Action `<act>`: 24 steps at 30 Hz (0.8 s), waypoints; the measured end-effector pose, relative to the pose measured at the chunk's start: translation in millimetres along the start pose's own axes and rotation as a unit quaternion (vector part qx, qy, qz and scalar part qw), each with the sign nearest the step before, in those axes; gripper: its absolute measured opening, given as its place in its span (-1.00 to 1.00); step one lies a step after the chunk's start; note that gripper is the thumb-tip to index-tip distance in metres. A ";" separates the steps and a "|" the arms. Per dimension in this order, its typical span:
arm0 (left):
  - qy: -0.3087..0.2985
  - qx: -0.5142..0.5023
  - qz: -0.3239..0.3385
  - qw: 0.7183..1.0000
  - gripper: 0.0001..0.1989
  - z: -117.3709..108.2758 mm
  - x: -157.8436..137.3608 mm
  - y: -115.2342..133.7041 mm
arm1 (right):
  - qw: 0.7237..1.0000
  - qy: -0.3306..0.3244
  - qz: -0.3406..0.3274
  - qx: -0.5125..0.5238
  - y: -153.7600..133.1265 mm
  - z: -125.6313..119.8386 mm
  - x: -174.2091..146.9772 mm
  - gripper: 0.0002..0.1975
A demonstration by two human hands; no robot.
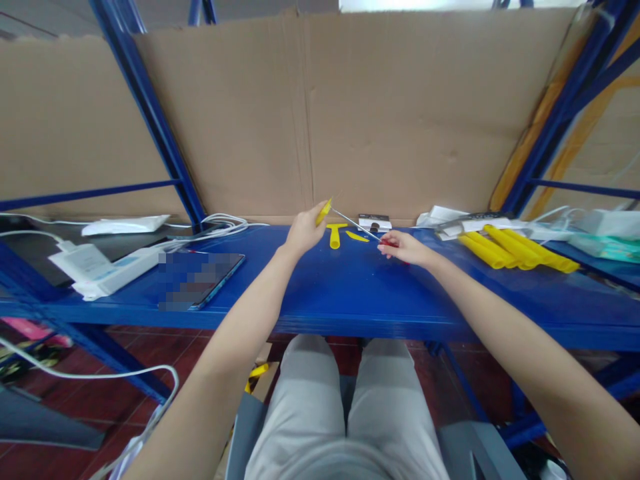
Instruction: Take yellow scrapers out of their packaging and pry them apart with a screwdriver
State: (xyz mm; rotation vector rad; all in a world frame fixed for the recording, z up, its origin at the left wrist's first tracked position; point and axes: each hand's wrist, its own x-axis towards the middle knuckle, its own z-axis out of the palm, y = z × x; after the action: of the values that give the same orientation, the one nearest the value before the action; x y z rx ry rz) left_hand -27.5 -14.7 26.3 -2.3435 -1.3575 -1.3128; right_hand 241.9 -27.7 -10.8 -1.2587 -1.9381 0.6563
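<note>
Your picture is bright, with soft daylight coming from a glowing white strip [415,5] at the very top. The blue tabletop [350,293] shines a little and shows almost no dark shadows. Straight bars bend near the edges, and one patch on the left is blurred into squares.

A workshop or storeroom: a blue metal shelf [350,293] serves as a bench, blue rack posts [150,113] rise from it, cardboard sheets [350,113] line the back behind it, and yellow tubes [515,248] are piled on its right.

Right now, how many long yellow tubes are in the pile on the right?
3 yellow tubes show, lying side by side on the blue shelf, right of the right hand; more may hide behind them.
</note>
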 end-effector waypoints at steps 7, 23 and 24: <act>0.015 -0.001 0.005 1.000 -0.50 -0.1 0.1 -0.6 | 0.999 -0.028 -0.009 -0.012 -11.4 -5.3 -2.8 -0.82; 0.016 -0.016 0.002 1.000 -0.51 -0.9 0.0 -0.3 | 0.999 -0.020 -0.004 -0.033 -4.7 1.3 -1.8 -0.83; 0.017 -0.015 0.001 1.000 -0.50 -0.7 0.0 -0.8 | 0.999 -0.031 -0.005 -0.038 -6.6 1.0 -2.3 -0.82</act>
State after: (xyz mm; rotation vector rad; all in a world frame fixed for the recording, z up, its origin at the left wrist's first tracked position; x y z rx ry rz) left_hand -28.5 -14.6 26.5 -2.3291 -1.3339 -1.3759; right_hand 238.1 -32.4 -7.2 -1.2876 -2.0364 0.6281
